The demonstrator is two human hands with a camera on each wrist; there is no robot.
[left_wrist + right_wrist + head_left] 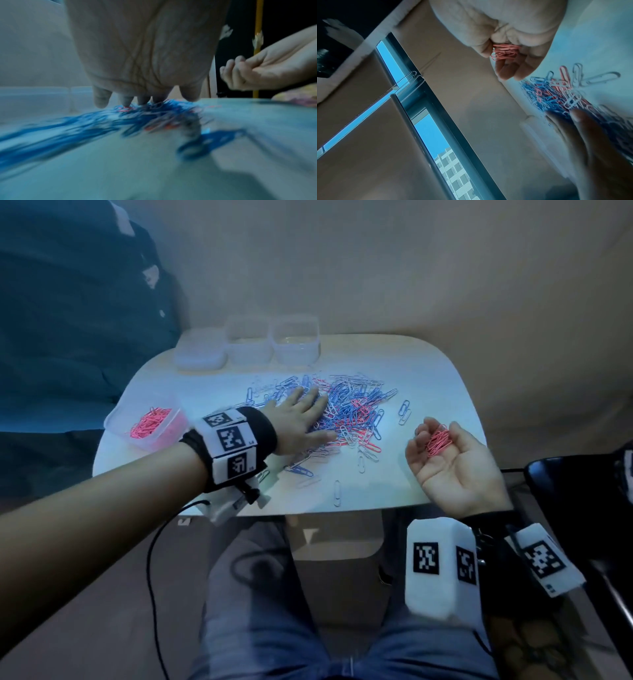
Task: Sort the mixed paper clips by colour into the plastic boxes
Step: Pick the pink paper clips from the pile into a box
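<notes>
A mixed pile of blue, pink and white paper clips (pixel 346 412) (pixel 556 93) lies in the middle of the white table (pixel 212 392). My left hand (pixel 301 419) lies flat on the pile's left side with straight, spread fingers (pixel 101 98). My right hand (pixel 445 457) rests palm up at the table's right edge, its fingers curled around a bunch of pink clips (pixel 438 441) (pixel 505 52). A clear plastic box with pink clips (pixel 147 424) stands at the table's left edge. Three more clear boxes (pixel 246 344) stand in a row at the far edge.
Single clips (pixel 337 493) lie scattered near the front edge and right of the pile (pixel 404 412). A dark chair (pixel 582 508) stands to the right. My legs in jeans (pixel 274 611) are below the table. A cable (pixel 154 577) hangs from the left wrist.
</notes>
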